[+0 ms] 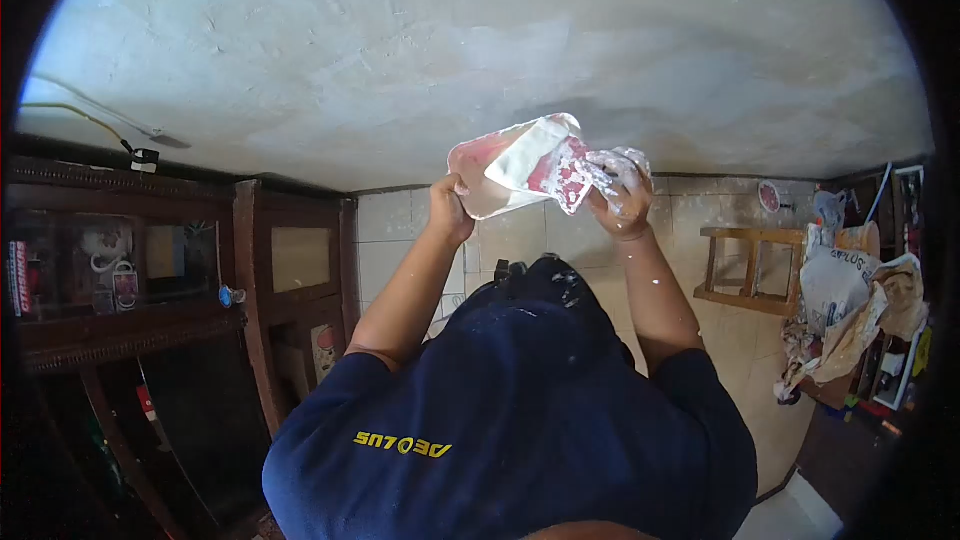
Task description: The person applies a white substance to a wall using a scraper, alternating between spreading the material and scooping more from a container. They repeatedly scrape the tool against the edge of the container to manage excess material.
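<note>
My left hand grips the left edge of a shallow plastic tray with a pinkish, smeared rim, held up in front of the wall. White paste lies over the tray's middle. My right hand is coated with white paste, and its fingers close on a red, paste-smeared piece that looks like a scraper at the tray's right side. Its handle is hidden by my fingers and the paste.
A plastered wall with patchy marks fills the top. Dark wooden cabinets stand at left, near a cable with a black plug. At right are a wooden stool and crumpled paper sacks on tiled floor.
</note>
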A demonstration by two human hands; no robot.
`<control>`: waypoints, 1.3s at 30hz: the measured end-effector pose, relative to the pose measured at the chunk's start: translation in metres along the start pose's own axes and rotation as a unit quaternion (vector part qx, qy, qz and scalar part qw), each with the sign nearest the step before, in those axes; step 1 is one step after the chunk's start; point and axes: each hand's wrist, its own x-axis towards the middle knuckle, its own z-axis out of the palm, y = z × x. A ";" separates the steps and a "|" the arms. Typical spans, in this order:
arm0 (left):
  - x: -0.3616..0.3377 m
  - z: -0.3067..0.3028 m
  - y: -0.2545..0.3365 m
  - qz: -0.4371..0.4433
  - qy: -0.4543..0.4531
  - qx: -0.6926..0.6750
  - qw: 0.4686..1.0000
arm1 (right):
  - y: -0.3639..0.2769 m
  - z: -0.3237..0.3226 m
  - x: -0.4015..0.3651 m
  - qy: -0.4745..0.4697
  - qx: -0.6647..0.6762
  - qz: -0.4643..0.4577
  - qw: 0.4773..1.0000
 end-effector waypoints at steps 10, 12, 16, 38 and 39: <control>0.012 -0.003 -0.017 0.028 0.020 -0.030 0.999 | 0.021 0.031 -0.013 0.086 0.172 0.112 0.975; 0.017 -0.013 -0.020 0.028 0.009 -0.006 1.000 | 0.024 0.039 -0.021 0.083 0.155 0.103 0.979; 0.026 -0.024 -0.008 0.029 0.021 -0.006 0.999 | 0.021 0.069 -0.029 0.093 0.210 0.247 0.941; 0.082 -0.109 0.052 -0.125 -0.111 0.085 0.982 | 0.069 0.078 -0.052 0.280 0.247 0.511 0.774; 0.080 -0.114 0.052 -0.128 -0.101 0.089 0.983 | 0.066 0.085 -0.055 0.245 0.243 0.528 0.776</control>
